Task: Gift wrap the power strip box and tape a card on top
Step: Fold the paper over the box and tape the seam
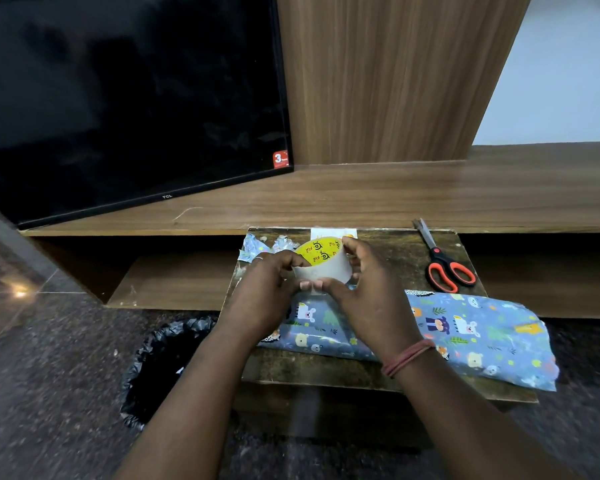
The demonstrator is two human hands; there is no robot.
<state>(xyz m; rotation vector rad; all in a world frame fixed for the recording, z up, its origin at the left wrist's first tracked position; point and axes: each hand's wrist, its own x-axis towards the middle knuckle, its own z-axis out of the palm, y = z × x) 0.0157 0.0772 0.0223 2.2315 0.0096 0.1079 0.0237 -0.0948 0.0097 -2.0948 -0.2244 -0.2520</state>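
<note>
A long box wrapped in blue animal-print paper lies across the small worn board, its right end sticking out past the board's edge. Above it, both hands hold a roll of clear tape with a yellow printed core. My left hand grips the roll's left side, thumb on its front. My right hand grips the right side, its thumb meeting the left thumb on the tape's face. A white card peeks out behind the roll, mostly hidden.
Orange-handled scissors lie at the board's back right. Scraps of the blue paper sit at the back left. A black bin bag stands on the floor to the left. A TV rests on the wooden shelf behind.
</note>
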